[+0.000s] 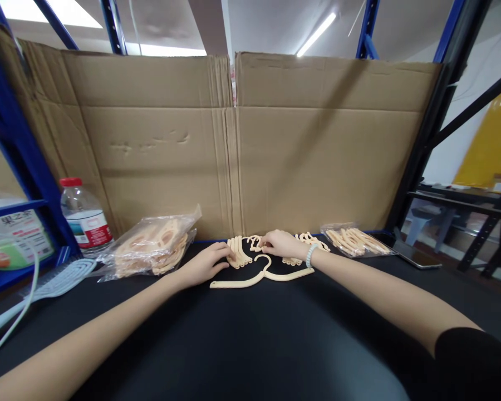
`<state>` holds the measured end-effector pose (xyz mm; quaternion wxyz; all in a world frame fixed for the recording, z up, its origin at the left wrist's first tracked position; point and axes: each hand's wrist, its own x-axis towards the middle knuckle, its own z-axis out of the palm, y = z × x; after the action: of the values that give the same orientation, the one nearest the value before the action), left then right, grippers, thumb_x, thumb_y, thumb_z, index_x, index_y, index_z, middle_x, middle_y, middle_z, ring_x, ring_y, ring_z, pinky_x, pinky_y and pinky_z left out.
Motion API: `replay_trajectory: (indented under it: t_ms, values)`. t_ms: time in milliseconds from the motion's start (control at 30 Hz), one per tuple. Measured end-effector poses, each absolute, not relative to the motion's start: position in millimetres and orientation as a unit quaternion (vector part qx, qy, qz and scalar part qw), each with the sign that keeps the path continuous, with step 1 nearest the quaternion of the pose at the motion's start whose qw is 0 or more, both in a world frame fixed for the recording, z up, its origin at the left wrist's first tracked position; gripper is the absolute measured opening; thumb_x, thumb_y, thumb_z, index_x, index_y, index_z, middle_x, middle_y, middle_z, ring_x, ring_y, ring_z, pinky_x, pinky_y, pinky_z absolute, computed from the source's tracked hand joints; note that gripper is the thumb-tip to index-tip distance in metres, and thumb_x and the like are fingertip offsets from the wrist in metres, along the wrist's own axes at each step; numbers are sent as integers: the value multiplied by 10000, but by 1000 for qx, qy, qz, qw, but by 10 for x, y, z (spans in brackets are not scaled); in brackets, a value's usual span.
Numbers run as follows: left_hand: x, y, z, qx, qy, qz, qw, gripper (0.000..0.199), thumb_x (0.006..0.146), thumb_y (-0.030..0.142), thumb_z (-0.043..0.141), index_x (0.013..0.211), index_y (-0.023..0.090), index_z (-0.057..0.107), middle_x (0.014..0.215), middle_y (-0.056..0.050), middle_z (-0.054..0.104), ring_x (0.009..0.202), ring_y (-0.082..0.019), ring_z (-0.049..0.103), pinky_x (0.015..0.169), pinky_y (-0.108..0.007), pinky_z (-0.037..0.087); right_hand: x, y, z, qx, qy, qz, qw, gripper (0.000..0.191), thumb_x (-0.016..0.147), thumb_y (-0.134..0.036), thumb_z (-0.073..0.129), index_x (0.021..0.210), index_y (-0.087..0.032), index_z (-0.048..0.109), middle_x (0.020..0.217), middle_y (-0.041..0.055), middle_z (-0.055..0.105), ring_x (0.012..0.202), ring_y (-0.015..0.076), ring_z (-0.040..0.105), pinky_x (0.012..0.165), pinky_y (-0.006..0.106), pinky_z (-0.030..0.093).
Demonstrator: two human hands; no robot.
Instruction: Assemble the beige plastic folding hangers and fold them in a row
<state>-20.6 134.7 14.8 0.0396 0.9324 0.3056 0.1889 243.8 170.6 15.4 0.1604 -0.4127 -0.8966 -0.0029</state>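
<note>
A cream plastic folding hanger (263, 274), its hook upward and two arms spread, lies flat on the black table. Behind its left arm is a row of loose hanger arms (239, 253). My left hand (209, 263) rests beside that row, fingertips at its left edge, thumb apart from the fingers. My right hand (281, 245) reaches past the hanger, its fingers bent and closed at a small group of hanger hooks (254, 243). More cream hanger pieces (313, 240) lie behind my right wrist, partly covered by the hand.
A clear bag of flat cream parts (150, 245) lies on the left, near a red-capped bottle (86, 217) and a pale hairbrush (62, 281). On the right are a bag of hanger arms (357, 240) and a phone (415, 256). Cardboard (158, 145) walls the back.
</note>
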Motion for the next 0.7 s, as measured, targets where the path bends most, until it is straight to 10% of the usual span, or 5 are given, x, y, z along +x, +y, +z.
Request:
replay_trajectory:
  t_ms: [400, 700]
  values:
    - [-227, 1396, 41, 930, 300, 206, 56, 174, 899, 133, 478, 943, 207, 629, 983, -55, 559, 980, -209, 532, 891, -337, 437, 2542, 1970, 394, -420, -885, 1, 199, 208, 891, -170, 535, 989, -139, 716, 946, 70, 734, 831, 148, 671, 756, 230, 484]
    - [-227, 1398, -1, 925, 298, 225, 67, 194, 896, 121, 472, 943, 206, 641, 994, -58, 549, 1007, -216, 522, 921, -358, 425, 2178, 2111, 537, -402, -910, -84, 48, 282, 916, -310, 566, 1142, -143, 576, 1148, 84, 603, 985, 204, 612, 838, 414, 520]
